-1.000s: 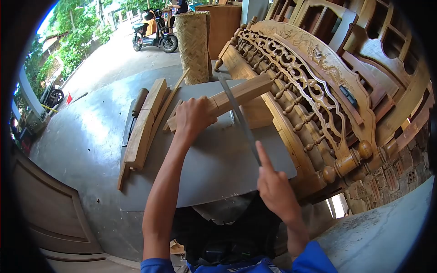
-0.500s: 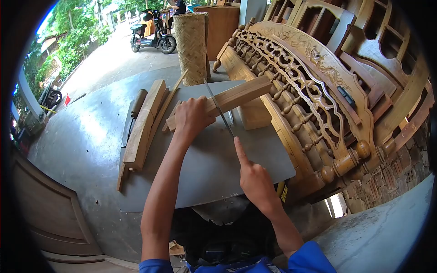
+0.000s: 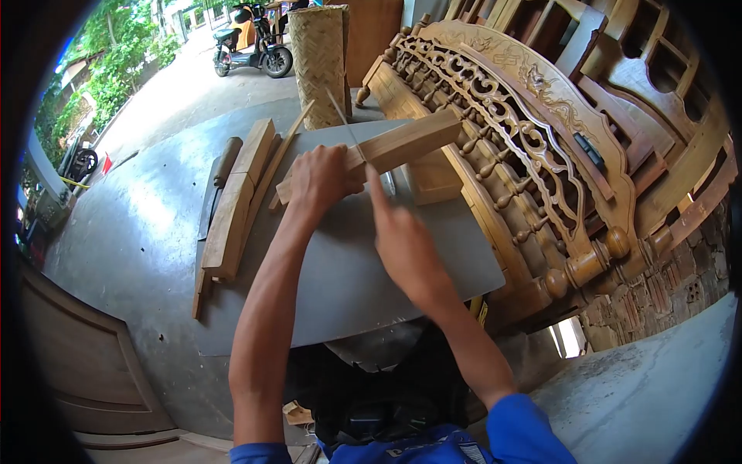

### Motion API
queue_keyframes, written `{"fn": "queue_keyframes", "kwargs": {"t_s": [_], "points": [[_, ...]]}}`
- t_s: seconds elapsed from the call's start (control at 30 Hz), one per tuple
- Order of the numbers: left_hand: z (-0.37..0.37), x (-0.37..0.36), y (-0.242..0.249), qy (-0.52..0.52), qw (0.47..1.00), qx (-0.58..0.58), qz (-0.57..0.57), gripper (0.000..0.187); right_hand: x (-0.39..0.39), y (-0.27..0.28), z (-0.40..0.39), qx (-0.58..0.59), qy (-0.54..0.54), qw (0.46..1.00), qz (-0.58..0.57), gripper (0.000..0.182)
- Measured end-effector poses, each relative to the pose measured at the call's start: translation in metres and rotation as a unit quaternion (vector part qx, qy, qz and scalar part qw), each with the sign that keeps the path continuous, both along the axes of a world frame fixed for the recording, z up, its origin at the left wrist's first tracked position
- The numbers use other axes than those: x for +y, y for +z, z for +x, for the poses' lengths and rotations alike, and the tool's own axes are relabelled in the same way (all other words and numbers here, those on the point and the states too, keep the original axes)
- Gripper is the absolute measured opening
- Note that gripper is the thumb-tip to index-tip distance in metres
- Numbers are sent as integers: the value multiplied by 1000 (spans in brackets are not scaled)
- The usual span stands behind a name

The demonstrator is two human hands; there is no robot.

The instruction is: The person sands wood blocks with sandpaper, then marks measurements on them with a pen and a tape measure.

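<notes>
My left hand (image 3: 321,176) is wrapped over the near-left part of a squared wooden bar (image 3: 417,139), pressing it down. The bar slants across the grey tabletop (image 3: 348,282), its right part lying over a wooden block (image 3: 435,178). My right hand (image 3: 406,247) is closed, its index finger stretched forward along a thin saw (image 3: 351,134). The saw blade shows nearly edge-on and crosses the bar just right of my left hand. Its handle is hidden in my right fist, which is slightly blurred.
Left on the tabletop lie long wood pieces (image 3: 236,205), a thin strip (image 3: 290,151) and a wooden-handled tool (image 3: 226,162). Carved wooden furniture (image 3: 502,116) stands close at right. A woven bamboo roll (image 3: 321,62) is beyond the table, and a motorbike (image 3: 255,50) is farther back.
My right hand has pushed the saw forward and to the left, up close to the bar. My left hand keeps its hold on the bar. The whole view has shifted slightly.
</notes>
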State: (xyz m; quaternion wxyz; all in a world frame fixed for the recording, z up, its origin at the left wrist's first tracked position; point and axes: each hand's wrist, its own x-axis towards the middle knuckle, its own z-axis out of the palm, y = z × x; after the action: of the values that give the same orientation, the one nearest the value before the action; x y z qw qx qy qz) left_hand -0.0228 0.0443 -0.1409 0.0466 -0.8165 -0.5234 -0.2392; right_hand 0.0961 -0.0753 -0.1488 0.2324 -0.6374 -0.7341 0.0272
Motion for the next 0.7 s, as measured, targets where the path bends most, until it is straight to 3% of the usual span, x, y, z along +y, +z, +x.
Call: {"fn": "queue_keyframes", "kwargs": {"t_s": [0.13, 0.27, 0.33, 0.43, 0.57, 0.7], "points": [[2, -7, 1, 9, 1000, 8, -5, 36, -57, 7, 16, -18, -37, 990, -138, 71], [6, -7, 1, 33, 999, 7, 5, 28, 43, 4, -7, 70, 14, 996, 45, 68], [3, -5, -2, 28, 1000, 0, 5, 26, 84, 17, -23, 44, -12, 998, 44, 64], [6, 3, -2, 34, 999, 17, 4, 33, 59, 10, -15, 54, -14, 997, 59, 66], [5, -7, 0, 22, 1000, 19, -5, 36, -73, 13, 14, -8, -15, 990, -137, 63], [5, -10, -1, 34, 999, 20, 0, 35, 6, 15, 5, 7, 5, 999, -38, 60]]}}
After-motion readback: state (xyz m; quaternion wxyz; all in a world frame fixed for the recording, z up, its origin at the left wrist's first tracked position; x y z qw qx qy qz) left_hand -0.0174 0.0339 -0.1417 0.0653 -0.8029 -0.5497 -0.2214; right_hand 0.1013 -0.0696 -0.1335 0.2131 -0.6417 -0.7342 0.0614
